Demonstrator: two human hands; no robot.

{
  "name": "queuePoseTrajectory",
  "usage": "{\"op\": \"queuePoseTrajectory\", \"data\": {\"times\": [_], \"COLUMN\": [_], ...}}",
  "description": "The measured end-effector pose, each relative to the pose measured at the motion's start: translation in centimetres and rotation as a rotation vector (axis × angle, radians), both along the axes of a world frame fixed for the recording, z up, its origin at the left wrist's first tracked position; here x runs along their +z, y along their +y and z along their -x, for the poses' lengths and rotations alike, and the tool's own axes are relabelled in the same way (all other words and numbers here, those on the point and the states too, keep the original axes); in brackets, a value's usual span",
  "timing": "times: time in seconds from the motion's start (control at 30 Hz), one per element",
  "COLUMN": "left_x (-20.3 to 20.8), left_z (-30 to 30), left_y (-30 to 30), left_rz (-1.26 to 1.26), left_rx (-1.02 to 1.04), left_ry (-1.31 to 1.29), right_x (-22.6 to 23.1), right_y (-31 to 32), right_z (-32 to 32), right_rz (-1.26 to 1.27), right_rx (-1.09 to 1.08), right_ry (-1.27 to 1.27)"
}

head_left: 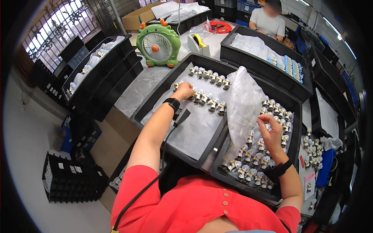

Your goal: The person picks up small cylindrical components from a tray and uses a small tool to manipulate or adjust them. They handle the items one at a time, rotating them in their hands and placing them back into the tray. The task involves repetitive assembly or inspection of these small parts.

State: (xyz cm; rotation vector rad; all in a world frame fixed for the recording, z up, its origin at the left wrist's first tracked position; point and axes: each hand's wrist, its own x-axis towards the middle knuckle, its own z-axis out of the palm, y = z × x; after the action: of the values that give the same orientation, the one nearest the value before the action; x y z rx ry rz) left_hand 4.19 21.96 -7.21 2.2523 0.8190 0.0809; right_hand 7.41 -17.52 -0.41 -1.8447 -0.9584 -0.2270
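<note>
Small white, gold and dark figurines (213, 104) are resting in two rows inside a black tray (157, 94); more are crowding an adjacent tray (296, 132).

A workshop: black trays (155, 95) with rows of matching figurines (202, 97) at centre, stacked bins (110, 73) at left, another person (268, 24) and strip lights (332, 25) at upper right.

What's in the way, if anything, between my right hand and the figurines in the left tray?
A crumpled white sheet stands between your right hand and the figurines in the left tray, partly hiding where the two trays meet; whether that hand touches it isn't clear. Nothing visible blocks your left hand.
</note>
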Motion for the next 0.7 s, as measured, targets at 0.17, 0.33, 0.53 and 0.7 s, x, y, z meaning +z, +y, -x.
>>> {"op": "queuePoseTrajectory", "data": {"times": [0.17, 0.33, 0.53, 0.7], "left_x": [-0.7, -1.2, -1.4, 5.1], "left_z": [0.2, 0.0, 0.4, 0.5], "left_y": [0.3, 0.2, 1.3, -1.9], "left_rz": [-0.014, 0.034, -0.077, 0.118], "left_rx": [-0.033, -0.067, -0.059, -0.117], "left_ry": [-0.063, -0.128, -0.145, -0.385], "right_x": [-0.2, -0.3, -0.4, -2.1], "right_y": [0.4, -0.4, -1.1, -1.7], "right_z": [-0.3, -0.7, -2.2, -2.4], "right_rz": [0.008, 0.058, 0.206, 0.494], "right_rx": [0.008, -0.013, 0.059, 0.072], "right_ry": [0.003, -0.003, 0.095, 0.218]}}
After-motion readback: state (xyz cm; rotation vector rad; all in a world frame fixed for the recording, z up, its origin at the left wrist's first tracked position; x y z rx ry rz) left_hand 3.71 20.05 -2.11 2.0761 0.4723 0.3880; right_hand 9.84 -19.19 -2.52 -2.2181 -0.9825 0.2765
